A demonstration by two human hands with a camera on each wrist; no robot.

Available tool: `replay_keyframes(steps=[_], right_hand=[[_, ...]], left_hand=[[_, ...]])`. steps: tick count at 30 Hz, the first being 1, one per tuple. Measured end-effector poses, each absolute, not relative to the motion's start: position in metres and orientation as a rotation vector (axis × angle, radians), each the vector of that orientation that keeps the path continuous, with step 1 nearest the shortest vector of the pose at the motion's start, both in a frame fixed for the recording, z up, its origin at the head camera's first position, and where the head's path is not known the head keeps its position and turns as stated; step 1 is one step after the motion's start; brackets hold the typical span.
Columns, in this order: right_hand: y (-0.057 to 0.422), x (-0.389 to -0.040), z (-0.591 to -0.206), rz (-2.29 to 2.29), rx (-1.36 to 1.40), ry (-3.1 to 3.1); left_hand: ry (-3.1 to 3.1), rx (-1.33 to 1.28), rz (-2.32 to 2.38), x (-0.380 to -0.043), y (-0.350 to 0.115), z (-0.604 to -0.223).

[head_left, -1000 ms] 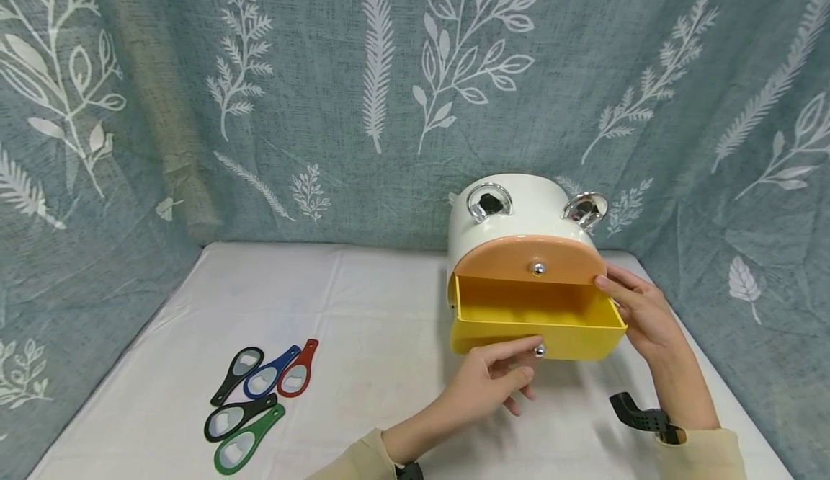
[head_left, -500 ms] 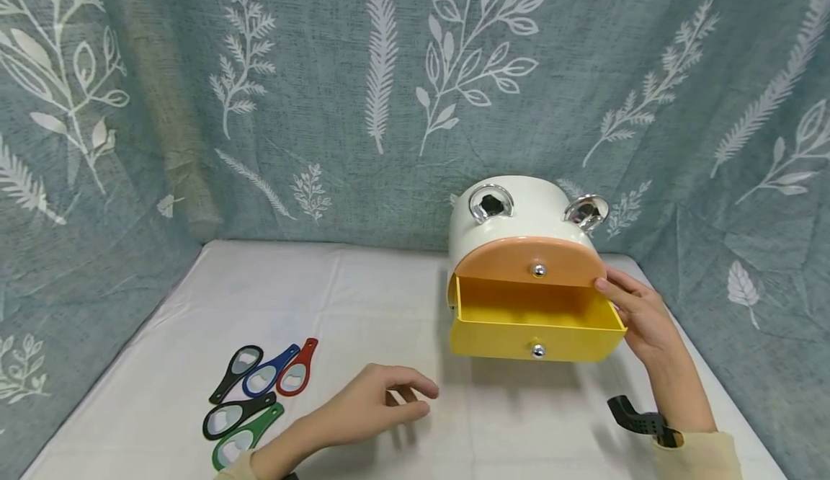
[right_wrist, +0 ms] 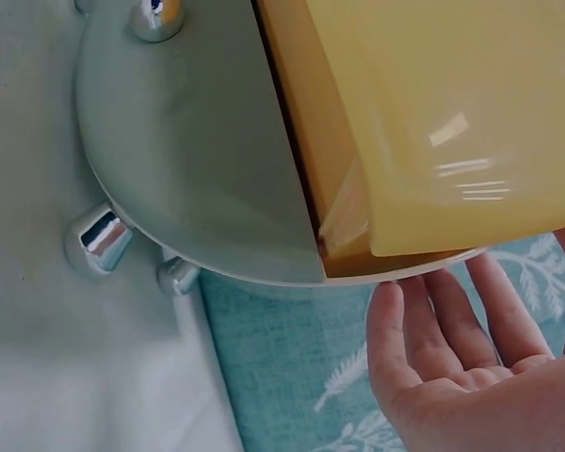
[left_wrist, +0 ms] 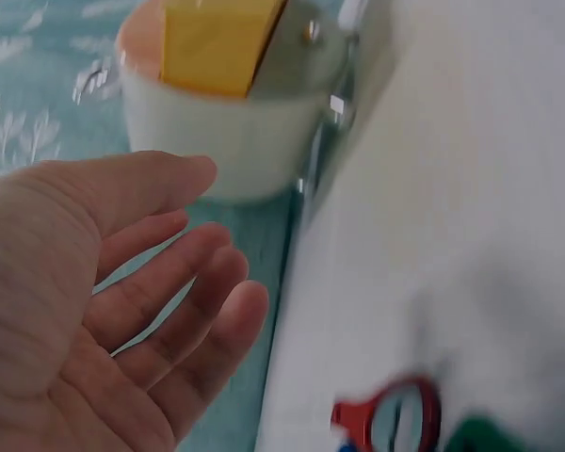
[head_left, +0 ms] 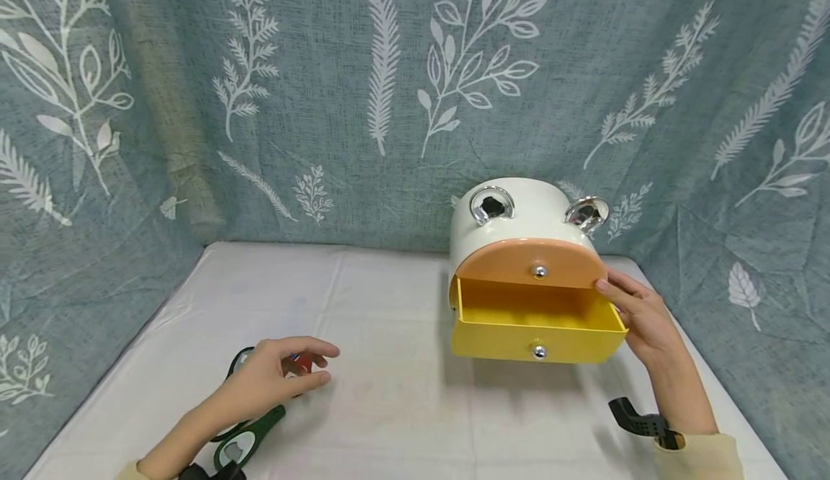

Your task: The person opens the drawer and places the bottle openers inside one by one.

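A white tabletop drawer box [head_left: 525,210] with a duck-like front stands at the back right. Its orange upper drawer [head_left: 499,262] is closed; the yellow lower drawer [head_left: 499,339] is pulled out, with nothing visible inside. My right hand [head_left: 648,321] rests against the box's right side, thumb at the front edge; in the right wrist view its fingers [right_wrist: 433,325] touch the side fairly straight. Over several bottle openers at left hovers my left hand [head_left: 275,372], fingers loosely bent, holding nothing. It partly hides a black opener [head_left: 238,361], a red opener [head_left: 302,362] and a green opener [head_left: 264,424].
White cloth [head_left: 382,365] covers the table between the openers and the box. A patterned green-blue curtain [head_left: 337,105] hangs behind and at both sides. Round silver eyes [head_left: 491,205] stick up from the box, and a silver knob [head_left: 539,352] juts from the lower drawer.
My left hand has left the yellow drawer's knob and moved left across the table to above the bottle openers. My right hand stays at the box's side; the drawer stays pulled out.
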State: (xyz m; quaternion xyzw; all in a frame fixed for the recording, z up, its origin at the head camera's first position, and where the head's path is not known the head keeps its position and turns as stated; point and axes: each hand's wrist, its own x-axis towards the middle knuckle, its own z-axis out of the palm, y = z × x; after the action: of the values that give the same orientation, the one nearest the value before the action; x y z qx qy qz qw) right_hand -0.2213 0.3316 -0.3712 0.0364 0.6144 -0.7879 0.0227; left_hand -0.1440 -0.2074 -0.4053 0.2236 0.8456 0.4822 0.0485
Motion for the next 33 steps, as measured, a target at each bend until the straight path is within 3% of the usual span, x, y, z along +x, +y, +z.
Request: replay_keyframes(steps=[14,33], right_hand=[[0.33,-0.221,-0.373,-2.458,0.096,1.871],[0.328,-0.221,-0.372,-2.478,0.105,1.864]], left_hand=[[2.808,0.491,1.402,-0.148,-0.263,-0.42],[2.804,0.379,1.435,-0.153,-0.269,-0.436]])
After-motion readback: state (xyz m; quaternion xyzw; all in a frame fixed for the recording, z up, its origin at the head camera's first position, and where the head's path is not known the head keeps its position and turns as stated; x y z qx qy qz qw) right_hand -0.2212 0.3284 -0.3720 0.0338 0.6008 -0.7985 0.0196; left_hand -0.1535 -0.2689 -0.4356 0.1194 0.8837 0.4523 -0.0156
